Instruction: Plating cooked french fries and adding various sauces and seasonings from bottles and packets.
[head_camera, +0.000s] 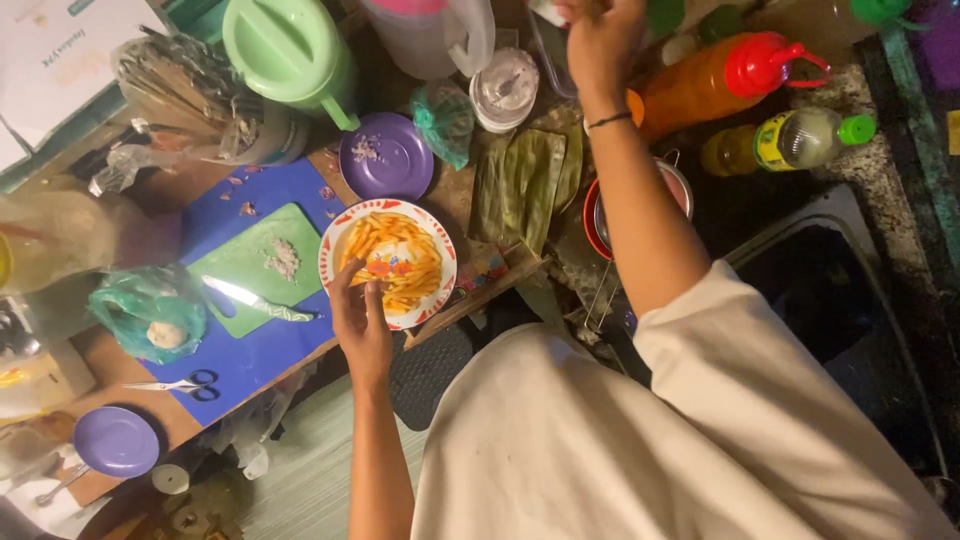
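Note:
A round white plate with a red patterned rim (335, 240) holds a heap of yellow-orange strips (395, 250). My left hand (360, 320) grips the plate's near edge, fingers curled over the rim. My right hand (600, 40) reaches up to the far top of the counter among jugs and bottles, a dark band on its wrist. The frame's top edge cuts off its fingers, so what they touch is hidden.
Left of the plate, a knife (255, 298) lies on a green cutting board (250, 255) over a blue mat (260, 355). Around them are scissors (175, 384), a purple plate (388, 158), folded green leaves (525, 185), a green-lidded jug (285, 50), a red-capped orange bottle (720, 80) and a sink (820, 290).

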